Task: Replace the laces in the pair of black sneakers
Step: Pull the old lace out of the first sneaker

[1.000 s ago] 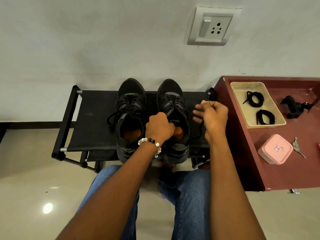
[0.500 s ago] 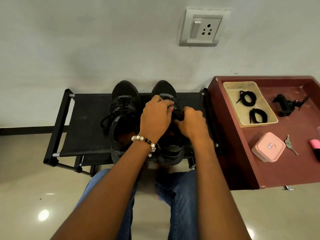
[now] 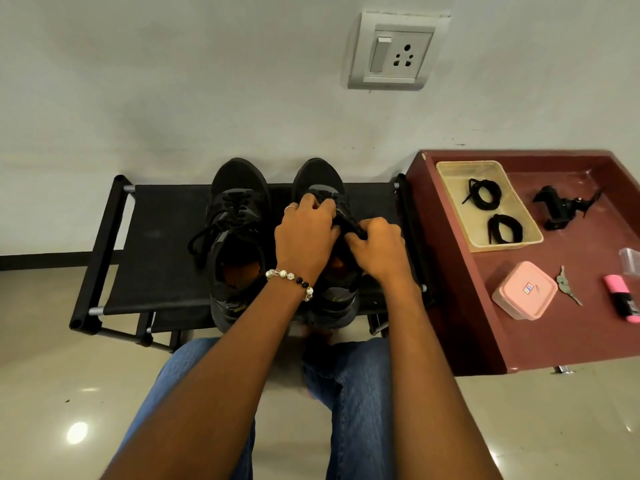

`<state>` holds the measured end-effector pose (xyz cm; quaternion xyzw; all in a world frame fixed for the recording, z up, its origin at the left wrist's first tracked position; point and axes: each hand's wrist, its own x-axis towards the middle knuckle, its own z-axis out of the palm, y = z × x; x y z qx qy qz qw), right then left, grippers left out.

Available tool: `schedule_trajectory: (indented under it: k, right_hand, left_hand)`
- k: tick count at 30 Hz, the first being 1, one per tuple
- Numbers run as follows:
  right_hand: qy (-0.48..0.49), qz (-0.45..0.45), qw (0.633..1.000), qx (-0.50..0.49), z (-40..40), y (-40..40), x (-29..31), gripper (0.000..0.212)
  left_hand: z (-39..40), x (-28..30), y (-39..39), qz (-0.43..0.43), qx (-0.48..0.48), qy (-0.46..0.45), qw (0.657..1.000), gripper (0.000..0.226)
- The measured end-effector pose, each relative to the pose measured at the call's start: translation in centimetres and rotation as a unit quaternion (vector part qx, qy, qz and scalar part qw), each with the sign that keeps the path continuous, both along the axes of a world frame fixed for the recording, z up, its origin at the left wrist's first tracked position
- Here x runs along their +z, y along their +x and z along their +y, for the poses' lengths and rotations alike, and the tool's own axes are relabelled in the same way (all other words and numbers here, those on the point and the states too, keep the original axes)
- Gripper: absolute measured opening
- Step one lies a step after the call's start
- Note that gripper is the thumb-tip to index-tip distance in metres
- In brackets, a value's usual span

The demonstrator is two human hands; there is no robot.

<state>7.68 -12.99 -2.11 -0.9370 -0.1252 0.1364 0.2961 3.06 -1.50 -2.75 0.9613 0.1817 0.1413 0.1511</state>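
Note:
Two black sneakers stand side by side on a black fabric rack (image 3: 156,244), toes toward the wall. The left sneaker (image 3: 239,216) is laced, with loose lace ends hanging off its left side. Over the right sneaker (image 3: 320,178) both hands work at the lacing. My left hand (image 3: 306,233), with a bead bracelet at the wrist, grips the lace at the shoe's upper eyelets. My right hand (image 3: 377,247) pinches the black lace (image 3: 349,225) next to it. Two coiled black laces (image 3: 485,195) lie in a cream tray (image 3: 450,171).
A maroon table (image 3: 554,334) stands right of the rack, holding the tray, a black clamp (image 3: 561,213), a pink box (image 3: 524,294), a key (image 3: 568,284) and a pink highlighter (image 3: 623,297). A wall socket (image 3: 398,53) is above. My knees in jeans (image 3: 346,382) are below.
My right hand came down from the air at the right onto the right sneaker. My left hand moved up from the shoe's opening to the lacing; both hold the lace now.

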Motion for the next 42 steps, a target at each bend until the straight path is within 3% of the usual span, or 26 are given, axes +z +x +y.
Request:
schedule_trajectory:
  k: [6,12,14,17,19,22,25,28,31,33,37,38,39,41,42]
  right_hand:
    - [0.007,0.007,1.000,-0.006,0.1,0.1,-0.1,0.021]
    - [0.003,0.042,0.998,-0.035,1.0,-0.5,-0.6,0.027]
    - [-0.002,0.060,0.997,-0.043,1.1,-0.6,-0.6,0.025]
    - [-0.002,0.080,0.995,-0.052,1.2,-0.7,-0.3,0.023]
    - [-0.002,0.086,0.995,-0.056,1.2,-0.8,0.0,0.022]
    - [-0.003,0.089,0.994,-0.056,1.2,-0.9,0.2,0.021]
    - [-0.008,0.086,0.995,-0.050,1.3,-1.0,0.3,0.022]
    - [-0.012,0.084,0.995,-0.051,1.3,-1.1,0.5,0.021]
    - [-0.010,0.083,0.995,-0.055,1.4,-1.2,0.6,0.021]
    - [-0.013,0.085,0.994,-0.061,1.3,-1.2,0.6,0.021]
    - [-0.029,0.088,0.993,-0.071,1.5,-1.3,0.9,0.021]
    - [-0.032,0.086,0.993,-0.072,1.6,-1.4,0.9,0.021]
    - [-0.032,0.085,0.993,-0.073,1.6,-1.4,1.0,0.021]
    - [-0.029,0.086,0.993,-0.076,1.7,-1.4,0.9,0.023]
    - [-0.029,0.087,0.993,-0.076,1.8,-1.4,0.9,0.022]
  left_hand:
    - [0.1,-0.7,0.5,-0.061,0.015,-0.001,0.998,0.015]
    - [0.3,-0.2,0.1,-0.116,0.085,-0.110,0.983,0.007]
    - [0.5,-0.1,0.1,-0.111,0.129,-0.219,0.961,0.005]
    - [1.0,-0.1,0.4,-0.139,0.192,-0.412,0.880,0.004]
    - [1.3,-0.1,0.5,-0.134,0.191,-0.451,0.862,0.004]
    - [1.7,0.3,0.4,-0.140,0.102,-0.362,0.916,0.018]
    - [2.1,0.5,0.2,-0.062,-0.028,-0.167,0.984,0.035]
    - [1.6,0.3,-0.1,0.003,-0.059,-0.003,0.998,0.033]
    - [1.0,-0.7,0.0,-0.072,-0.042,0.083,0.993,0.010]
    - [0.7,-0.9,0.3,-0.097,-0.027,0.088,0.991,0.011]
    - [0.7,0.2,0.4,-0.095,0.027,-0.111,0.989,0.019]
    - [0.9,0.5,0.3,-0.116,0.048,-0.193,0.973,0.018]
    - [1.2,0.9,0.3,-0.148,0.076,-0.312,0.935,0.016]
    - [1.7,1.9,0.2,-0.209,0.131,-0.573,0.782,0.016]
    - [1.9,2.2,0.1,-0.232,0.144,-0.661,0.699,0.018]
